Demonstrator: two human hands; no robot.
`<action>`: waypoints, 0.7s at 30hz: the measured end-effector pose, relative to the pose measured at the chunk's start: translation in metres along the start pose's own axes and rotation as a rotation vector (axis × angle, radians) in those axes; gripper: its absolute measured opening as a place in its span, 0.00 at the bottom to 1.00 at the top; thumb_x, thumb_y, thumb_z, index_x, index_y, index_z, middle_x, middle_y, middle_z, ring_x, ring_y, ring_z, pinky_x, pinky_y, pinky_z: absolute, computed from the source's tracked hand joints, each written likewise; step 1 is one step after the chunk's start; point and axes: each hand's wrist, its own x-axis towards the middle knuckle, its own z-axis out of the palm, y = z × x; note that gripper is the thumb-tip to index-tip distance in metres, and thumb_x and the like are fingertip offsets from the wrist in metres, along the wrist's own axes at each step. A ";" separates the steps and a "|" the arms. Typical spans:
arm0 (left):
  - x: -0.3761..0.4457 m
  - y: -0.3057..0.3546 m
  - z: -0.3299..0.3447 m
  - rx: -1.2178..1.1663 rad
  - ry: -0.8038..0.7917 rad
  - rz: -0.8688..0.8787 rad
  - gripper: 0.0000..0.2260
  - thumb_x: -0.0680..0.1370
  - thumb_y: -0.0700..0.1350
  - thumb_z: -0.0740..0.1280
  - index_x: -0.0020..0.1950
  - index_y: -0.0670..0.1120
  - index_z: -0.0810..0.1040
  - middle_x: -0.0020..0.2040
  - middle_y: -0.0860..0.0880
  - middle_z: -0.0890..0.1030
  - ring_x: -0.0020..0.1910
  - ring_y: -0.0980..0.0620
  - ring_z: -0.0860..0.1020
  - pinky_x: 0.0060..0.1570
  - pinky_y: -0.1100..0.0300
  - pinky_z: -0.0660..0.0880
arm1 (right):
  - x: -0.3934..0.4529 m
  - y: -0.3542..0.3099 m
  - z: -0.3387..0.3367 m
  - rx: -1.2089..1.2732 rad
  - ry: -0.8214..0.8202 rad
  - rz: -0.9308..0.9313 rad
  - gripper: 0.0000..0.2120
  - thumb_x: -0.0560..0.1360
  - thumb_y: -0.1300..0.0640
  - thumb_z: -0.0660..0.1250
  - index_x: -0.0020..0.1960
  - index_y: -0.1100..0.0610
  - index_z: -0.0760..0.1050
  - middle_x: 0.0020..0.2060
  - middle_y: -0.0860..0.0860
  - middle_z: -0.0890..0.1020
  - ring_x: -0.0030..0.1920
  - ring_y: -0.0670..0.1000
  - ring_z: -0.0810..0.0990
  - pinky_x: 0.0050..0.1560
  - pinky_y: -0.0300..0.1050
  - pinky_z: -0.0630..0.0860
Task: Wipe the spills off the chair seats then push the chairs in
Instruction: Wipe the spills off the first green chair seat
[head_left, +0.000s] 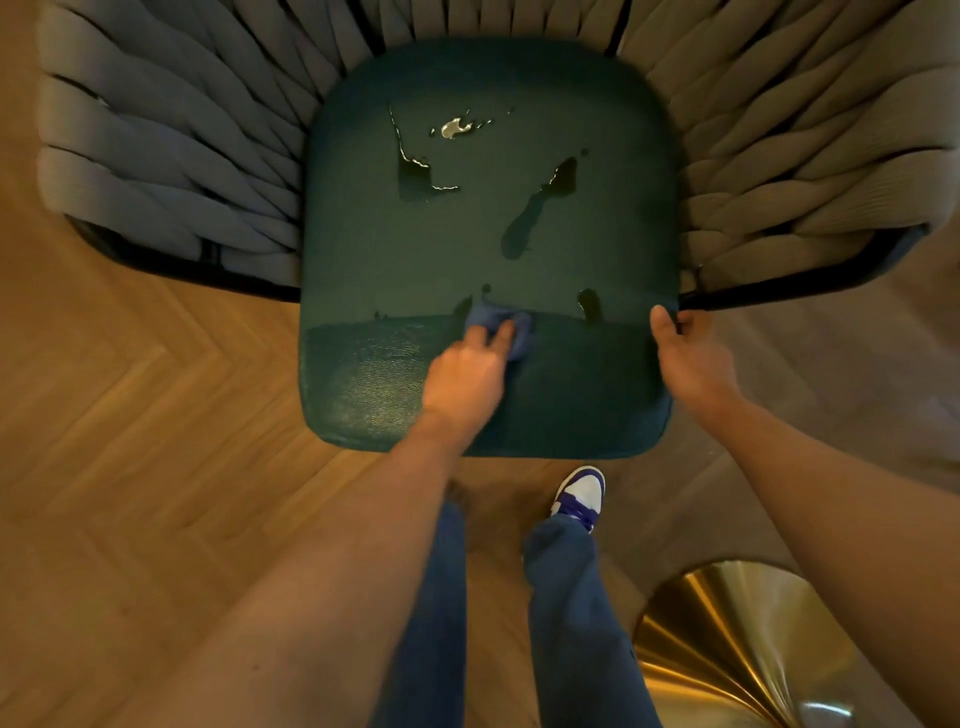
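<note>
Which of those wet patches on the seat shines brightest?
The small puddle near the seat's back edge, glinting white. The other spills look dark, with at most a thin bright rim.

Both bare forearms extend forward and down. Left hand (465, 376), knuckles up, presses a cloth (498, 325) under its fingers (503, 332). Right hand (693, 356) grips the seat edge (670, 291), thumb on top.
</note>
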 end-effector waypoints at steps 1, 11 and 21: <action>-0.005 -0.021 -0.003 -0.002 0.015 -0.042 0.23 0.81 0.42 0.57 0.76 0.51 0.63 0.62 0.40 0.73 0.49 0.34 0.79 0.44 0.44 0.76 | 0.000 -0.001 0.000 -0.005 0.003 0.004 0.28 0.83 0.41 0.55 0.74 0.60 0.64 0.69 0.58 0.74 0.68 0.61 0.73 0.61 0.48 0.68; -0.055 -0.178 -0.030 -0.092 0.233 -0.376 0.16 0.75 0.36 0.64 0.63 0.39 0.77 0.45 0.32 0.78 0.39 0.31 0.77 0.38 0.43 0.73 | 0.009 -0.015 0.006 0.030 0.007 -0.011 0.33 0.80 0.36 0.58 0.77 0.57 0.61 0.71 0.55 0.73 0.70 0.60 0.72 0.67 0.54 0.70; -0.033 -0.141 -0.011 -0.334 0.395 -0.547 0.13 0.78 0.40 0.62 0.60 0.41 0.79 0.48 0.37 0.81 0.46 0.37 0.78 0.44 0.50 0.71 | 0.015 -0.025 -0.008 0.202 0.004 0.074 0.47 0.70 0.20 0.48 0.75 0.51 0.68 0.73 0.54 0.72 0.71 0.58 0.71 0.73 0.56 0.65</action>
